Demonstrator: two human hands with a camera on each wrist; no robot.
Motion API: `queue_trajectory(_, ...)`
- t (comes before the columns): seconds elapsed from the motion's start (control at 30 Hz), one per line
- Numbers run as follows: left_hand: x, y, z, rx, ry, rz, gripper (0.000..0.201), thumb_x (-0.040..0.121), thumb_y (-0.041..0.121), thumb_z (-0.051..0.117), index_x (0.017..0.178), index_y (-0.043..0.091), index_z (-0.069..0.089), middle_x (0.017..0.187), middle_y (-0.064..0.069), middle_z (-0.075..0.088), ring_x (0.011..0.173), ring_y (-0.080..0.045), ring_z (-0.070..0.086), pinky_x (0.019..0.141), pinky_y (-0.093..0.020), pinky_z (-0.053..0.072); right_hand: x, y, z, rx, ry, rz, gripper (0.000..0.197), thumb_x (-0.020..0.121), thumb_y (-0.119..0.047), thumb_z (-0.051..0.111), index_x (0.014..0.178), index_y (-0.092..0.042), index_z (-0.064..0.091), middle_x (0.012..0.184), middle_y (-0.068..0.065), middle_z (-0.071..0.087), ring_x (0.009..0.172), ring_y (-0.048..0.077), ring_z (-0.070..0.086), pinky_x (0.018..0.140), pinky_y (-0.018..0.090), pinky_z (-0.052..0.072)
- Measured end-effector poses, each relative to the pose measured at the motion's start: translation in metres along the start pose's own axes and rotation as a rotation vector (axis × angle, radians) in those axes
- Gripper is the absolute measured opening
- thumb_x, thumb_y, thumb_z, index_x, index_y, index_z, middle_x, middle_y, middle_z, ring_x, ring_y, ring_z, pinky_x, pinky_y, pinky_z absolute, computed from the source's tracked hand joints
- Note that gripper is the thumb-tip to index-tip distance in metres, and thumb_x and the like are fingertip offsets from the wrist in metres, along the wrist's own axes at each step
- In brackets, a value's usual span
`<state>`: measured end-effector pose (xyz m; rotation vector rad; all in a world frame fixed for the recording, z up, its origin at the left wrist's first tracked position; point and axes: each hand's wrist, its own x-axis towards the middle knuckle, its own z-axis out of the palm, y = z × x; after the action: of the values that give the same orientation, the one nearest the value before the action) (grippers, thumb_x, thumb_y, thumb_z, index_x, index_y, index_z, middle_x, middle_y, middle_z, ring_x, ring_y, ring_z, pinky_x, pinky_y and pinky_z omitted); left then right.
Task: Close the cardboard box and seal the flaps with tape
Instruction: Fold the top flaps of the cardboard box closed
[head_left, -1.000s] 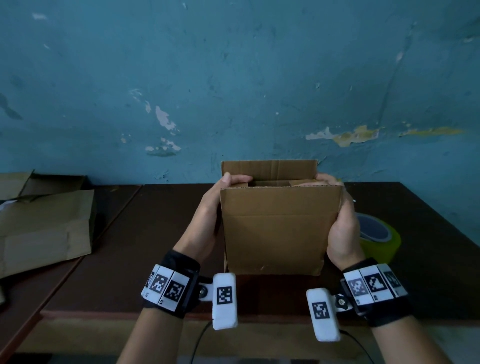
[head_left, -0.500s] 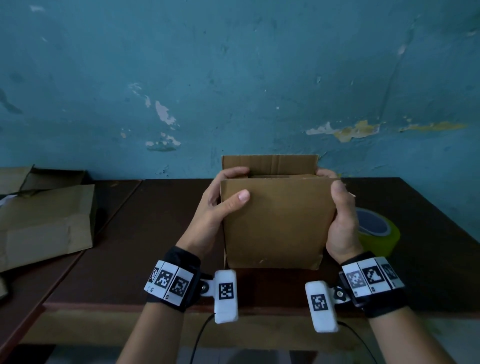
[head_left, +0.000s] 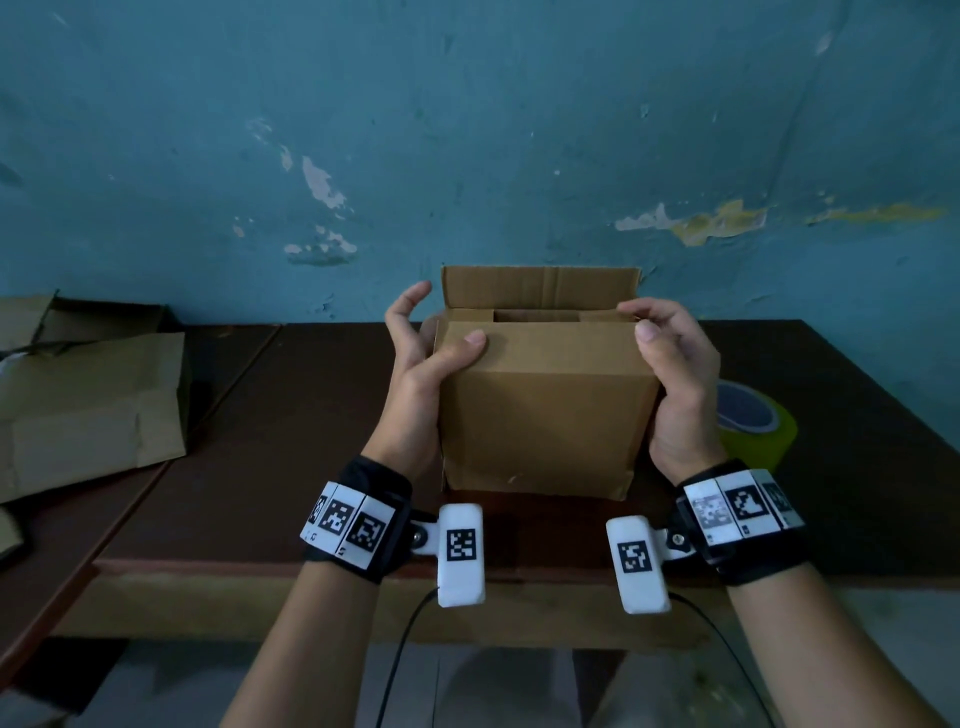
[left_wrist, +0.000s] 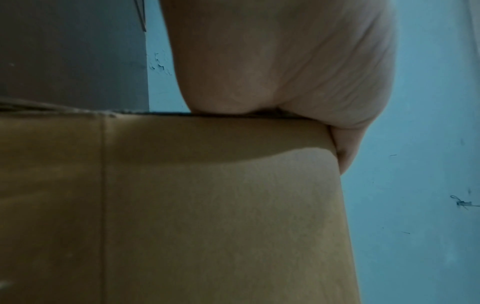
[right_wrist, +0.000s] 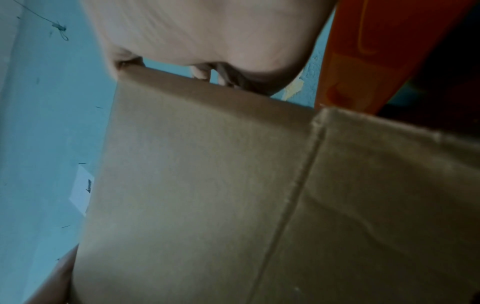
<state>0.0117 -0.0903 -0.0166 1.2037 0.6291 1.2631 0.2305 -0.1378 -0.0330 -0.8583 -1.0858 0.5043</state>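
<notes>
A brown cardboard box (head_left: 540, 415) stands on the dark table (head_left: 270, 447), between my hands. Its far flap (head_left: 540, 288) is upright, the side flaps are folded in, and the near flap (head_left: 540, 345) leans inward over the opening. My left hand (head_left: 434, 325) cups the box's left corner with its thumb (head_left: 470, 343) pressed on the near flap and the fingers lifted free. My right hand (head_left: 641, 319) pinches the near flap's right corner. A yellow-green tape roll (head_left: 753, 421) lies just right of the box. Both wrist views show only palm and box wall (left_wrist: 207, 205) (right_wrist: 194, 185).
Flattened cardboard (head_left: 88, 405) lies on a second table at the left. The peeling blue wall (head_left: 467, 130) rises right behind the box. The table's front edge (head_left: 260, 566) runs just under my wrists.
The near flap, upright a second ago, has tipped inward over the opening. My left fingers have come off the flap, leaving only the thumb on it. My right hand moved up to the flap's corner.
</notes>
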Motion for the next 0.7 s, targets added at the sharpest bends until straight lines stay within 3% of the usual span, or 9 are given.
queue_trajectory(0.07,0.0,0.001,0.0,0.011,0.004,0.004,0.077,0.081,0.02,0.068,0.148,0.036,0.032,0.13,-0.005,0.061,0.1,-0.013,0.073,0.081,-0.028,0.057,0.0,0.0,0.001,0.045,0.02,0.017,0.041,0.084,-0.037,0.066,0.115,-0.01,0.061,0.099,0.018,0.057,0.094,0.034,0.054,0.086,0.048,0.041)
queue_trajectory(0.17,0.002,0.004,0.003,0.027,0.01,0.0,0.077,0.077,0.016,0.065,0.146,0.036,0.037,0.125,-0.002,0.063,0.093,-0.011,0.073,0.076,-0.027,0.057,0.001,0.001,0.003,0.08,0.045,0.034,0.051,0.078,-0.034,0.069,0.121,-0.01,0.055,0.112,0.011,0.06,0.11,0.029,0.055,0.1,0.051,0.042)
queue_trajectory(0.23,0.004,0.006,0.005,0.03,0.017,-0.006,0.076,0.077,0.01,0.063,0.145,0.036,0.042,0.12,0.0,0.065,0.091,-0.012,0.072,0.073,-0.025,0.057,0.002,0.002,0.003,0.086,0.039,0.048,0.056,0.077,-0.032,0.069,0.126,-0.01,0.054,0.115,0.01,0.062,0.112,0.029,0.057,0.103,0.055,0.043)
queue_trajectory(0.33,0.006,0.007,0.007,0.007,0.027,-0.015,0.072,0.086,-0.003,0.056,0.146,0.037,0.048,0.126,-0.003,0.066,0.1,-0.019,0.07,0.075,-0.027,0.057,0.003,0.002,0.003,0.093,0.008,0.064,0.06,0.082,-0.02,0.063,0.139,-0.007,0.049,0.12,0.014,0.064,0.113,0.033,0.06,0.106,0.061,0.042)
queue_trajectory(0.43,0.005,0.005,0.009,-0.008,0.047,-0.01,0.072,0.078,0.003,0.06,0.142,0.036,0.053,0.127,-0.007,0.068,0.099,-0.021,0.071,0.074,-0.029,0.057,0.005,0.0,0.002,0.076,-0.023,0.04,0.061,0.086,-0.011,0.055,0.147,-0.013,0.047,0.112,0.0,0.071,0.109,0.024,0.064,0.101,0.045,0.048)
queue_trajectory(0.5,0.004,0.005,0.01,0.001,0.065,-0.003,0.071,0.072,0.009,0.062,0.138,0.034,0.054,0.124,-0.007,0.068,0.094,-0.02,0.07,0.071,-0.029,0.057,0.005,-0.001,0.002,0.093,-0.038,0.033,0.059,0.087,-0.008,0.053,0.146,-0.015,0.05,0.11,-0.001,0.071,0.107,0.023,0.063,0.098,0.041,0.048)
queue_trajectory(0.57,0.004,0.005,0.01,0.001,0.07,0.002,0.061,0.076,0.005,0.063,0.133,0.028,0.055,0.12,-0.008,0.068,0.087,-0.018,0.069,0.067,-0.028,0.056,0.006,-0.002,0.002,0.131,-0.045,0.036,0.051,0.088,-0.005,0.052,0.138,-0.014,0.057,0.118,0.011,0.069,0.11,0.029,0.063,0.099,0.046,0.047)
queue_trajectory(0.63,0.004,0.004,0.012,0.015,0.075,0.016,0.047,0.08,0.004,0.062,0.123,0.023,0.057,0.114,-0.006,0.066,0.082,-0.013,0.068,0.065,-0.026,0.054,0.006,-0.001,0.002,0.148,-0.043,0.038,0.039,0.087,-0.006,0.053,0.124,-0.012,0.062,0.118,0.013,0.069,0.109,0.029,0.063,0.099,0.05,0.047)
queue_trajectory(0.7,0.003,0.003,0.012,0.057,0.1,0.033,0.04,0.073,0.012,0.065,0.111,0.023,0.06,0.108,-0.002,0.065,0.084,-0.013,0.065,0.071,-0.03,0.05,0.006,0.001,0.002,0.11,-0.042,0.031,0.029,0.086,-0.011,0.056,0.113,-0.013,0.066,0.123,0.014,0.068,0.117,0.031,0.061,0.106,0.058,0.042)
